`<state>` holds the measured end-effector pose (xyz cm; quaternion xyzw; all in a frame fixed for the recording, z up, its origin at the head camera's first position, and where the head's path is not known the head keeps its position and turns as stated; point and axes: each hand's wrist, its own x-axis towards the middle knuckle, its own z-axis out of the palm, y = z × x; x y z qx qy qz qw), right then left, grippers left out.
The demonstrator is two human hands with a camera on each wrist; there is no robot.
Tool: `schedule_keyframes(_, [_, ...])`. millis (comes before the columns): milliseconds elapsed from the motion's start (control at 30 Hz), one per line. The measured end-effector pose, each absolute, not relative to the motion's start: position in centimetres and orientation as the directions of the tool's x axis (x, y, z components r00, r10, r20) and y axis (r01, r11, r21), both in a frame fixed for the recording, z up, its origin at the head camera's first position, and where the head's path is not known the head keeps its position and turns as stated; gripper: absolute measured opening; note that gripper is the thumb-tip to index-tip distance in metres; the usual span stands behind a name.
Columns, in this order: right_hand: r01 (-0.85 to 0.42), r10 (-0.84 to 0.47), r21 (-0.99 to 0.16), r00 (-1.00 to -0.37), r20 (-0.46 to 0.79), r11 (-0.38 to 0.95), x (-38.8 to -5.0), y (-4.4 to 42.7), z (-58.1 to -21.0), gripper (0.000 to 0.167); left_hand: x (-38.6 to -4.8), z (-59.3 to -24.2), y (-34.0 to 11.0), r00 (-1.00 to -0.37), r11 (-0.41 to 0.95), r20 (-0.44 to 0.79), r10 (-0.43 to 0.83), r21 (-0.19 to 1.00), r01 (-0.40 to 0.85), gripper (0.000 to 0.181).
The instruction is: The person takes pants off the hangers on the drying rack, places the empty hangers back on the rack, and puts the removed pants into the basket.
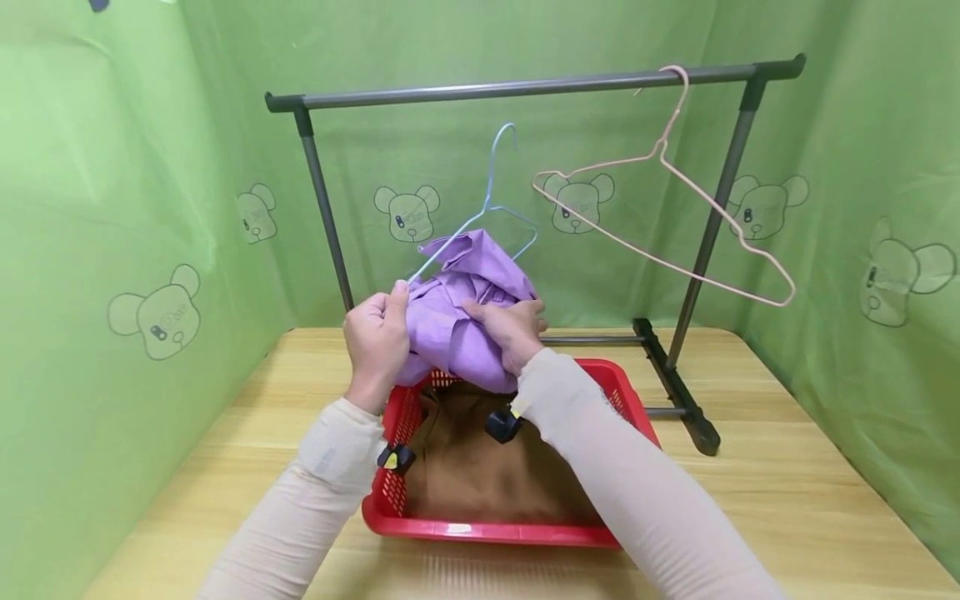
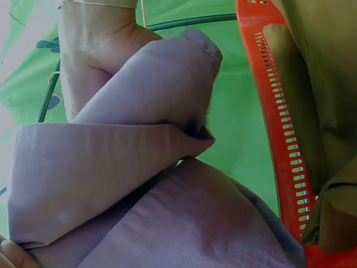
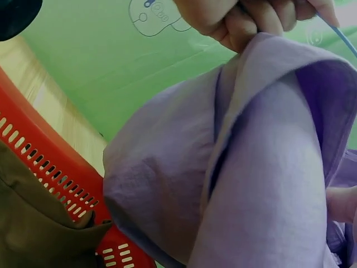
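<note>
A person in pale sleeves [image 1: 637, 483] holds a crumpled purple garment [image 1: 465, 342] above the far part of a red basket [image 1: 525, 533] on a wood-grain desk [image 1: 780, 433]. The left hand [image 1: 375, 337] is curled tightly around the lower left of a light-blue hanger [image 1: 491, 179], thumb laid along the wire, at the garment's left edge. The right hand [image 1: 513, 329] grips the garment at its right side, thumb on the near face of the folds. The hanger tilts down to the left, its hook raised clear of any bar; the fabric hides its lower part, and how far the wire sits inside the cloth cannot be told. Brown cloth [image 1: 502, 479] lies in the basket, beneath the hands.

Beyond the basket stands a dark metal rack [image 1: 480, 90], its top bar running from left to right. A pink hanger [image 1: 663, 146] hangs by its hook toward the right end, holding no garment. Green sheeting [image 1: 465, 158] printed with bear faces encloses the left, far and right sides. A small black device [image 1: 503, 424] shows beside the right wrist.
</note>
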<state>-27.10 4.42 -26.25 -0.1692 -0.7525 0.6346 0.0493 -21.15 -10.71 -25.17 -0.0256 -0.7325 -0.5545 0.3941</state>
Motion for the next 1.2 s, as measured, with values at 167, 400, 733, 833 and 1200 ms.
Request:
schedule_keyframes(167, [0.157, 0.284, -0.986, -0.949, -0.136, 0.053, -27.6, 4.7, -26.7, 0.098, -21.1, -25.3, -10.8, -0.683, 0.395, 0.614, -0.395, 0.785, 0.477, 0.050])
schedule_keyframes(400, [0.140, 0.129, -0.981, -0.979, -0.157, -0.134, -28.4, 5.3, -27.2, 0.063, -21.1, -25.4, -10.9, -0.682, 0.402, 0.611, -0.402, 0.787, 0.468, 0.049])
schedule_keyframes(733, [0.114, 0.101, -0.965, -0.985, -0.141, -0.238, -28.5, 5.4, -27.3, 0.069, -21.0, -25.3, -10.9, -0.697, 0.360, 0.586, -0.413, 0.808, 0.467, 0.048])
schedule_keyframes(833, [0.086, 0.111, -0.963, -0.987, -0.118, -0.257, -28.4, 5.3, -27.3, 0.075, -21.1, -25.4, -11.0, -0.696, 0.351, 0.583, -0.419, 0.811, 0.468, 0.048])
schedule_keyframes(1200, [0.064, 0.063, -0.938, -0.994, -0.091, -0.340, -28.5, 5.6, -27.4, 0.078, -21.1, -25.5, -11.0, -0.685, 0.374, 0.598, -0.416, 0.799, 0.471, 0.048])
